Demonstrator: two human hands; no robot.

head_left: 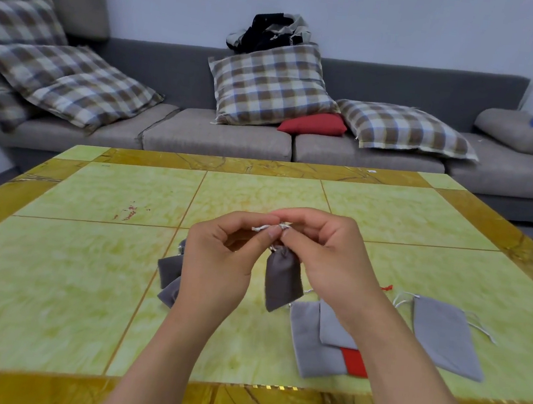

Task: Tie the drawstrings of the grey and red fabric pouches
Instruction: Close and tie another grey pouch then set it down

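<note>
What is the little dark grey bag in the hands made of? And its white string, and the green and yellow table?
The small dark grey pouch looks like soft matte cloth, maybe felt or velvet: it hangs limp with no shine. Its white drawstring seems to be thin twisted cord. The green and yellow table looks like polished stone or tile: veined, marbled squares, slightly glossy.

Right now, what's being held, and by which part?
A small dark grey pouch, held only by its white drawstring: the left hand and right hand each pinch the cord, and the pouch hangs below, above the table.
</note>
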